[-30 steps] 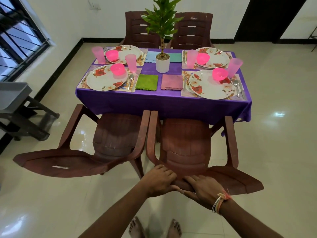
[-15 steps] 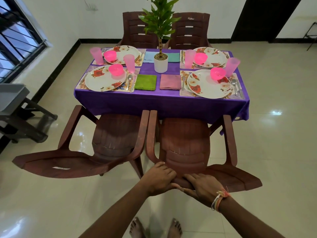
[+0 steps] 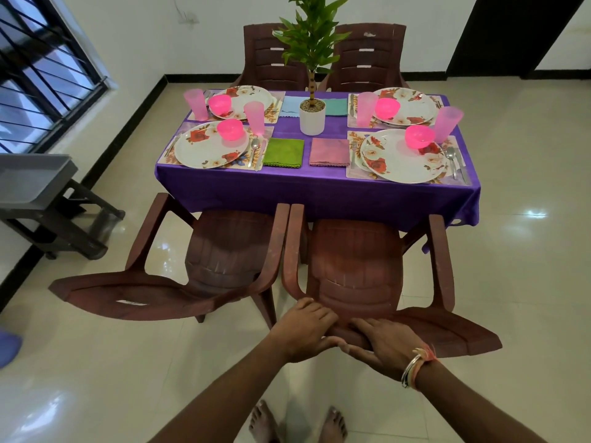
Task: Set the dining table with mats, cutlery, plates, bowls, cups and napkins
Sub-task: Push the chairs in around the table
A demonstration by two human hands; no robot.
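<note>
At far left we see a grey cart (image 3: 35,187) on the floor, well apart from the tabletop (image 3: 319,190), which wears a purple cloth. The left chair (image 3: 134,292) stands with its seat reaching the near edge.

Four places are laid on the tabletop, each with a floral plate on a mat, a pink bowl and a pink cup. In the near-left place the left plate (image 3: 208,148) lies on the left mat (image 3: 169,158). The left bowl (image 3: 229,129) sits on the plate's far side, the left cup (image 3: 255,118) stands just behind, and a spoon (image 3: 255,146) lies right of the plate.

Next come a green napkin (image 3: 283,152) and a pink napkin (image 3: 329,151), flat and side by side, with a potted plant (image 3: 311,118) behind them.

The right plate (image 3: 399,161) carries the right bowl (image 3: 419,137), with cutlery (image 3: 454,159) to its right.

Nearest us, our left grip (image 3: 305,335) is curled over the top edge of the right chair (image 3: 454,337), thumb beneath. Our right grip (image 3: 385,348), just beside it, clasps the same edge, fingers over the top and thumb under. The thumb tips are touching or nearly so.
</note>
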